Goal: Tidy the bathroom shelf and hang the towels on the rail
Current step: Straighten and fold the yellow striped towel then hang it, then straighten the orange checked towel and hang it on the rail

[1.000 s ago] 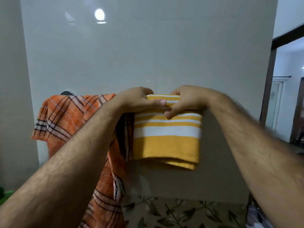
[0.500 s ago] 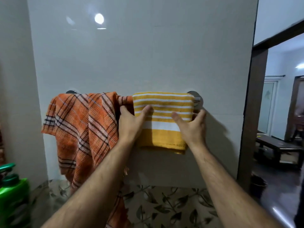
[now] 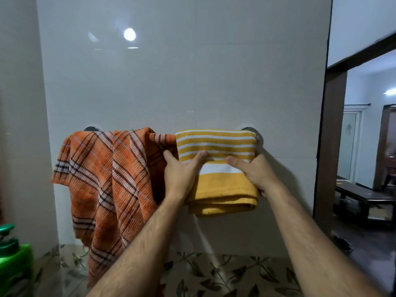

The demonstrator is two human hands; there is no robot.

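Note:
A folded yellow towel with white stripes (image 3: 220, 185) hangs over the right end of the wall rail, whose round mounts (image 3: 248, 129) peek out above the towels. An orange plaid towel (image 3: 107, 179) is draped unevenly over the left part and hangs lower. My left hand (image 3: 182, 174) holds the yellow towel's left edge, thumb on the front and fingers behind. On the right edge, my right hand (image 3: 255, 172) holds it the same way. The rail bar itself is hidden by cloth.
A green bottle (image 3: 12, 260) stands at the lower left. Leaf-patterned tiles (image 3: 214, 273) run below the white wall. A dark door frame (image 3: 330, 146) on the right opens to another room with a low bench (image 3: 364, 194).
My hands came down from the top fold of the yellow towel to its two sides. The view has pulled back, showing the whole rail and both towels.

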